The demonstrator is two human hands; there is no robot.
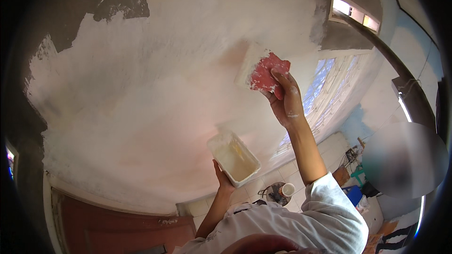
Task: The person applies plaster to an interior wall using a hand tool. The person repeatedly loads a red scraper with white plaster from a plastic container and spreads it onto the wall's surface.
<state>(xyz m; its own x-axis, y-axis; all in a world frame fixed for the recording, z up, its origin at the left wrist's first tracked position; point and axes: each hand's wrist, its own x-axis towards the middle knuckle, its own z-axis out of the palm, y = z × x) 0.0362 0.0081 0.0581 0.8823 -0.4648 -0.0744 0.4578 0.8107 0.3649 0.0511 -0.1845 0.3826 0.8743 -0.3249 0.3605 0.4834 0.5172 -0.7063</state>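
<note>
Right hand: raised before me, this hand point(286, 96) grasps a flat red spreader point(267, 71); thumb on its near face, other fingers partly behind it
Spreader: in front of the wall point(141, 94); whether it touches, I cannot tell; white paste coats its left part and blotches the red, so any label there is hidden
Left hand: lower down, this hand point(223, 177) grasps a pale rectangular tub point(246, 149) at its lower left; some fingers are hidden beneath
Tub: open side up, paste-smeared inside; I can make out no lettering
Wall: whitish coat, ragged edge against grey
Nearby: barred window point(325, 82) at right; reddish door point(113, 228) at lower left; white cup point(286, 189) below, too small to read
</note>
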